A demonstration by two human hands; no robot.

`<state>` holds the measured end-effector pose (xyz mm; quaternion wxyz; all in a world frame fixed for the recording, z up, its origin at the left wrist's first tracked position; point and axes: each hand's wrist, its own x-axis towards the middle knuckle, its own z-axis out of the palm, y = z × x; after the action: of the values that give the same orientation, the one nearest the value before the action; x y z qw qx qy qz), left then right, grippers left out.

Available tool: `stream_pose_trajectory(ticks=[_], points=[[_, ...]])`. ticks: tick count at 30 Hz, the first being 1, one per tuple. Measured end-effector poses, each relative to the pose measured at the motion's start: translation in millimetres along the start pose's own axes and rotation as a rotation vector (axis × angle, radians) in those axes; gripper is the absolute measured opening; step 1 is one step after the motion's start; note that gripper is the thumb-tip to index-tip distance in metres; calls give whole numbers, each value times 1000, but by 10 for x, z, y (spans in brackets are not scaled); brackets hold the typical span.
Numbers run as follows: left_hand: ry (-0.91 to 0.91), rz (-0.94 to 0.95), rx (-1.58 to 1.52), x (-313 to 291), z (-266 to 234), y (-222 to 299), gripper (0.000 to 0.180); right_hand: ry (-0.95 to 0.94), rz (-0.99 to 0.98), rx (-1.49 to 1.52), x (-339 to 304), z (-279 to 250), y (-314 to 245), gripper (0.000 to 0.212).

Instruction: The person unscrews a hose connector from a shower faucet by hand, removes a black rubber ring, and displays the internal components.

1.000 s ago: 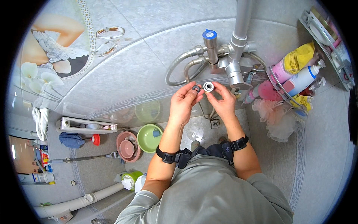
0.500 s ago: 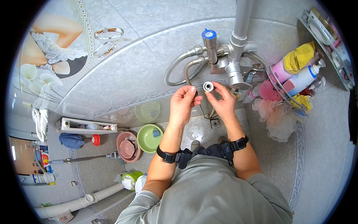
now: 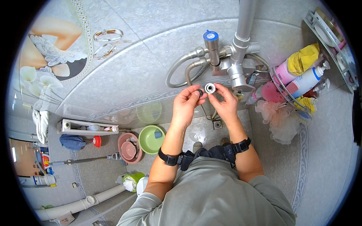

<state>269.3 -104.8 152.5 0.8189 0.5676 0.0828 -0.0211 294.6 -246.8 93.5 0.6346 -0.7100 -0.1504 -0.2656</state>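
My left hand (image 3: 184, 105) pinches a small dark round ring, perhaps a rubber washer (image 3: 200, 92), between thumb and fingertips. Close beside it, my right hand (image 3: 226, 103) grips a short round silver-white fitting (image 3: 210, 88), its open end turned up and a dark hollow showing in the middle. Ring and fitting sit almost side by side; whether they touch I cannot tell. Just beyond both hands are a flexible metal hose (image 3: 188, 71) and a wall-mounted metal valve with a blue-topped cylinder (image 3: 212, 47). The hose's lower part passes behind my left fingers.
A vertical grey pipe (image 3: 244, 20) rises from the valve. To the right, a wire corner rack (image 3: 281, 88) holds bottles and a yellow cloth, with mesh bath puffs (image 3: 277, 120) beneath. Green (image 3: 145, 145) and pink (image 3: 124, 156) basins stand on the floor at left. A floor drain (image 3: 217, 124) lies below my hands.
The dark ring in my left fingers has come into clearer view, tilted up beside the fitting. My right hand holds the fitting almost in the same place.
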Motion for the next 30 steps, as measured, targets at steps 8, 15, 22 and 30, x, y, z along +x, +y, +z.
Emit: stream_pose_trajectory(ticks=[8,15,22,30], points=[[16,7,71,-4,21,56,22,-14,-18,5,1,-5,15,39],[38,-8,17,-11,12,59,24,-19,-33,21,13,7,-24,40],[1,15,-4,0,-47,17,21,-5,-20,46,-10,16,49,39],[25,343,654,29,56,-4,21,-6,-14,46,-14,18,23,39]])
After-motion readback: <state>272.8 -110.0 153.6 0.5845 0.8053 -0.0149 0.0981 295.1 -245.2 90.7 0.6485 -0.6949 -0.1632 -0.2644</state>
